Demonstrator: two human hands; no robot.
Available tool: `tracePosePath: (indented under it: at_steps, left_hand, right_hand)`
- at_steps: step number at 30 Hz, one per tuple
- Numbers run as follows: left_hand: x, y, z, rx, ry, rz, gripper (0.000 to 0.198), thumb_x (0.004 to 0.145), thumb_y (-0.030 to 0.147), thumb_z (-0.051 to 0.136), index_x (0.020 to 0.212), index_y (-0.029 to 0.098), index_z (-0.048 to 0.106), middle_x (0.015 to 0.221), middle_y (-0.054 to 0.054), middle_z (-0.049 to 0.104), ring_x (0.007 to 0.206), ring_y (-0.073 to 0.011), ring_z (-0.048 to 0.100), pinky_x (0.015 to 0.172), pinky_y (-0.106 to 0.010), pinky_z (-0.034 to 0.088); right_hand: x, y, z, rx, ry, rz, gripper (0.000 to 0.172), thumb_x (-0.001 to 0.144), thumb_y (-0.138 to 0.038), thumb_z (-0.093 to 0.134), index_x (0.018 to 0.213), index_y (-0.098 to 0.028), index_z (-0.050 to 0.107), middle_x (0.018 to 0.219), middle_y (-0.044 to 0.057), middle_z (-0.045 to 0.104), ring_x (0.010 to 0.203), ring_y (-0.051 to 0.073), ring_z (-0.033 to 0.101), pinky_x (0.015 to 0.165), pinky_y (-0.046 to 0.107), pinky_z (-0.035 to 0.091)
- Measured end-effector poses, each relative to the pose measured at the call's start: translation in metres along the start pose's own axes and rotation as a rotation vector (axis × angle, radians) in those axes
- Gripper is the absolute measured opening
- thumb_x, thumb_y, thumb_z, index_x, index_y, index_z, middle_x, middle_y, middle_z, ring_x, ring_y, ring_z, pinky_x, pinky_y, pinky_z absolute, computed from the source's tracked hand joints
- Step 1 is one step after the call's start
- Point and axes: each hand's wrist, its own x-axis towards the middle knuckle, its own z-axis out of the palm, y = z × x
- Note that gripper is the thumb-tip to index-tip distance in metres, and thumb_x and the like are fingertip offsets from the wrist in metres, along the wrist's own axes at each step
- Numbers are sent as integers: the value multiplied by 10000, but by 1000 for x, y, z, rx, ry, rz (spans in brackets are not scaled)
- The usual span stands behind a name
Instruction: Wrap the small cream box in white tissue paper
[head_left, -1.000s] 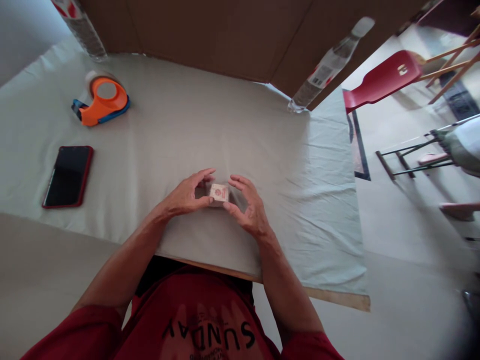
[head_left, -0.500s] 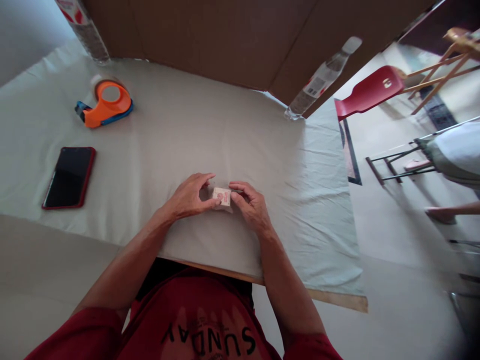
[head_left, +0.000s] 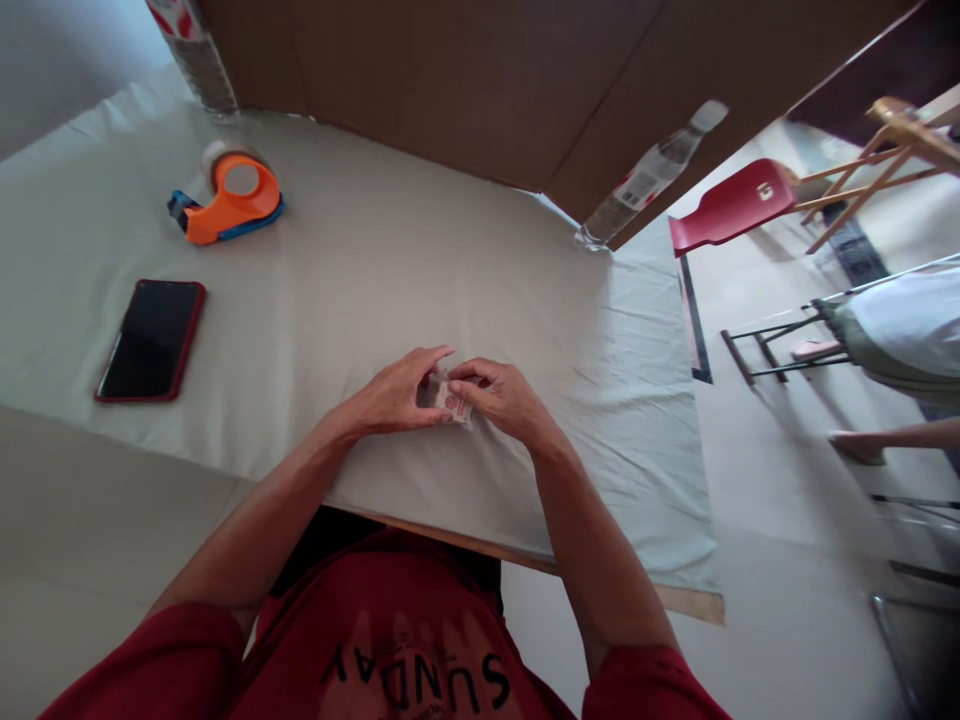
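In the head view, the left hand (head_left: 401,392) curves around the left side of a small box (head_left: 455,404), its thumb at the near edge and its index finger spread well away from the thumb; the other fingers are partly hidden, so I cannot tell whether it grips. The right hand (head_left: 514,402) is narrow, thumb and fingertips drawn close together on the box's far right part, which they partly cover. The box, pale with red print on top, sits between both hands near the front edge of a table covered with a pale cloth (head_left: 360,270). To the left lies a dark-screened phone (head_left: 150,340) in a red case, and beyond it an orange and blue tape dispenser (head_left: 238,205). A brown cardboard panel (head_left: 450,90) stands at the back, with one clear bottle (head_left: 202,70) near its left end and another bottle (head_left: 645,182) by its right end. Off to the right are a red chair (head_left: 735,208) and part of a seated person (head_left: 900,330).
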Motion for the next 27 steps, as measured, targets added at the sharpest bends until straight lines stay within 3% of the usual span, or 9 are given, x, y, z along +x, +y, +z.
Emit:
tracePosePath:
  at_steps: [7,12,14,21,27]
  left_hand:
    - [-1,-1,0,-27,-15,62,826,759,401,765,1487,221,418,1184,-108,604,1035,-233,604,930,-399,523]
    - [-1,0,-1,-36,-43,83,841,756,347,763,1499,211,394,1262,-118,589,1071,-231,598,972,-398,510]
    - [-1,-1,-1,-42,-51,59,865,751,350,767,1509,191,380,1339,-139,568,1101,-238,601,991,-397,504]
    - [0,3,-3,-57,-87,-45,932,735,389,759,1547,202,341,1293,-130,636,1084,-256,651,958,-392,526]
    - [-1,6,-3,-39,-79,-46,935,729,357,755,1552,217,336,1295,-131,636,1093,-260,642,977,-407,513]
  right_hand:
    - [7,4,5,101,18,48,236,830,-356,572,721,-172,672,640,-18,574,603,112,459,602,263,357]
    - [12,15,9,105,228,50,246,836,-369,547,666,-193,565,617,-30,490,609,116,414,607,273,335]
    - [11,19,8,163,255,46,271,854,-400,534,686,-193,579,645,-19,517,637,124,441,632,275,362]
    - [-1,31,2,383,144,60,341,823,-505,647,962,-197,693,884,24,675,788,148,572,729,276,453]
    - [6,30,16,313,167,60,243,808,-437,623,801,-196,658,707,-15,596,651,126,495,628,262,408]
